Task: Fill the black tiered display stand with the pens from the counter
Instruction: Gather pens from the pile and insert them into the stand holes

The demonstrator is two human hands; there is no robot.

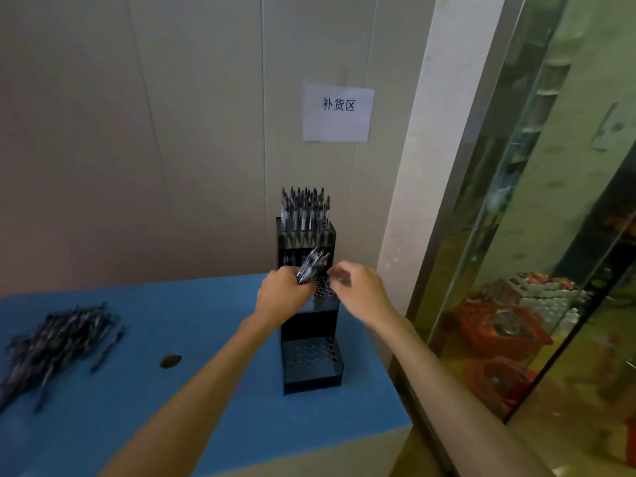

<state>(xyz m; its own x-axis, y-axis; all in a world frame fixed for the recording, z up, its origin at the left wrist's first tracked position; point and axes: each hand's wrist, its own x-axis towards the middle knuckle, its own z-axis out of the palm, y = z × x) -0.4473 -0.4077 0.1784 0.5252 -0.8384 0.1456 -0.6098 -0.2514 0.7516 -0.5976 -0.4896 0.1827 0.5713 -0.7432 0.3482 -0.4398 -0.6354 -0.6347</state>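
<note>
Left grip (284, 291): clutching pen bundle (311, 265).
Right grip (358, 287): fingers curled; contents unclear.
Risk: pens slipping past stand (311, 366) holes.

Display stand (311, 359) on counter (213, 325) right side, pens (304, 210) in its top tier — loose pen pile (55, 342) far left.

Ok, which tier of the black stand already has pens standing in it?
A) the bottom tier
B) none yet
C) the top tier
C: pens stand upright in the top tier of the black stand, while the bottom tier's holes show empty.
</note>
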